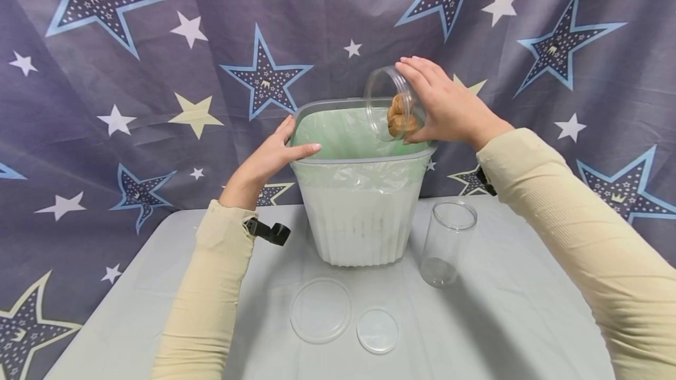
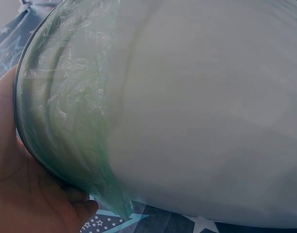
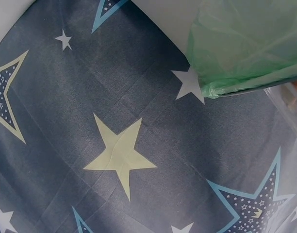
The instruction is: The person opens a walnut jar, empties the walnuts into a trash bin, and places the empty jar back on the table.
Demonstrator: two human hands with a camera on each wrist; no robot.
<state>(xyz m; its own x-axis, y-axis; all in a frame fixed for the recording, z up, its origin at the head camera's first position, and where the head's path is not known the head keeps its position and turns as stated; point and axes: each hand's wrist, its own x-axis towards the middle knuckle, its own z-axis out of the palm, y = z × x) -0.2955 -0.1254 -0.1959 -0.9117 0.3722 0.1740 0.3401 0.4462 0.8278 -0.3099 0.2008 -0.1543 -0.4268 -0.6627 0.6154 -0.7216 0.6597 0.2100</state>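
Note:
My right hand (image 1: 448, 98) grips a short clear plastic jar (image 1: 376, 92), tipped on its side above the bin's right part, mouth facing left. Several brown, rounded lumps (image 1: 401, 124) lie inside it; their exact kind cannot be told. A white ribbed trash bin (image 1: 361, 221) with a grey rim stands upright, lined with a thin green trash bag (image 1: 333, 131) folded over the edge. My left hand (image 1: 269, 154) holds the bin's left rim, thumb over the front edge. The left wrist view shows that hand (image 2: 34, 189) against the rim. Only a sliver of the jar (image 3: 287, 104) enters the right wrist view.
A taller clear jar (image 1: 449, 245) without a lid stands right of the bin. Two clear round lids, a larger one (image 1: 320, 311) and a smaller one (image 1: 377, 332), lie on the pale table (image 1: 285, 362) in front. A star-patterned curtain (image 1: 338, 10) hangs close behind.

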